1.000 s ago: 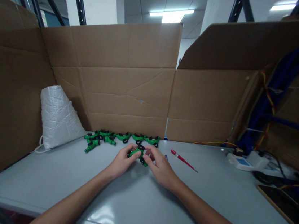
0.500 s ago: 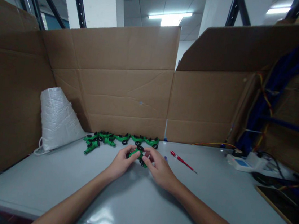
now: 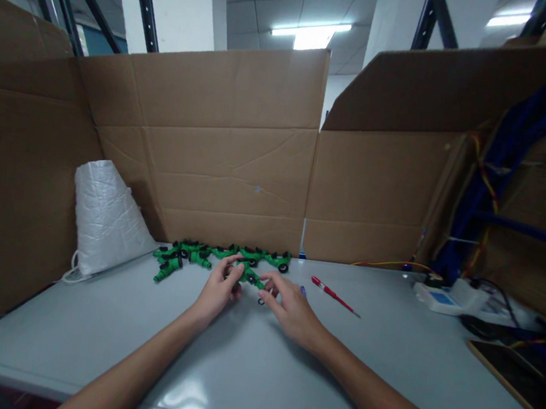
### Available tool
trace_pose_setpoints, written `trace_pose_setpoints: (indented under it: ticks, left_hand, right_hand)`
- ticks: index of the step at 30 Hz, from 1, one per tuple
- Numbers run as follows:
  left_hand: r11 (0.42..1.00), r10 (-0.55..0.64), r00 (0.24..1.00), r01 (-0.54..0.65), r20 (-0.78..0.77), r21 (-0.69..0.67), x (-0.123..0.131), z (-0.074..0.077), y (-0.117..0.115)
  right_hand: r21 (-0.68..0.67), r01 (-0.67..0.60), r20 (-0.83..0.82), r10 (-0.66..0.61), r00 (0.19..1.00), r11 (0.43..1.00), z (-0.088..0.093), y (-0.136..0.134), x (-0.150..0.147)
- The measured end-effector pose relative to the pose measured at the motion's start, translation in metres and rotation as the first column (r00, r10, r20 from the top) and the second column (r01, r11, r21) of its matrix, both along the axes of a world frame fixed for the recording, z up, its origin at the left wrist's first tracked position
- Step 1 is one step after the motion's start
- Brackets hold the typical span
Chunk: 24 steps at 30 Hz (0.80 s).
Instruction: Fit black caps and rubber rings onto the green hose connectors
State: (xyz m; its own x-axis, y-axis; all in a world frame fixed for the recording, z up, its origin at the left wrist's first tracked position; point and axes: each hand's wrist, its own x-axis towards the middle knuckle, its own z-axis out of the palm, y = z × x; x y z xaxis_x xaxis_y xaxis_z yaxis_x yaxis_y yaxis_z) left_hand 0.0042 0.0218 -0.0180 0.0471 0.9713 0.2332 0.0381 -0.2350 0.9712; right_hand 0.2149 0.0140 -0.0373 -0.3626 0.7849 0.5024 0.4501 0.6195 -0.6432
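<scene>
My left hand (image 3: pixel 216 292) is closed around one end of a small green toy vehicle (image 3: pixel 252 278), which has black parts. My right hand (image 3: pixel 287 309) pinches at the toy's right end, thumb below and fingers above; the exact contact is partly hidden. A small black ring (image 3: pixel 261 301) shows just below the toy, by my right thumb. Behind my hands, several green toy pieces with black parts (image 3: pixel 202 249) lie grouped, and some of them have black wheels. One green piece (image 3: pixel 168 270) lies nearest to me at the left of the group.
A red screwdriver (image 3: pixel 335 296) lies to the right of my hands, with a small blue object (image 3: pixel 303 291) beside my right hand. On the left of the table (image 3: pixel 103 329) stands a white bag (image 3: pixel 106 220). A white power strip (image 3: pixel 440 298) and cables are at right. Cardboard walls (image 3: pixel 223 158) enclose the back.
The toy has been turned between my hands so that it now lies slanted toward the right. My left hand has shifted slightly up and left, and the black ring shows below.
</scene>
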Motion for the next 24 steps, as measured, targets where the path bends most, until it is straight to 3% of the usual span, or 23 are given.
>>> trace_pose_setpoints:
  ticks: [9,17,24]
  left_hand:
    - [1.000,0.008,1.000,-0.008,0.006,-0.023,0.002,-0.003,0.000]
    - [0.952,0.278,0.960,-0.274,-0.012,0.136,-0.009,-0.003,0.010]
    - [0.949,0.287,0.957,-0.289,0.032,0.130,-0.009,-0.001,0.008]
  right_hand:
    - [0.041,0.065,0.084,-0.068,0.994,0.997,-0.004,0.003,0.003]
    - [0.119,0.168,0.332,-0.199,0.922,0.978,-0.010,0.006,0.009]
    - [0.112,0.107,0.412,-0.144,0.900,0.988,-0.012,0.005,0.012]
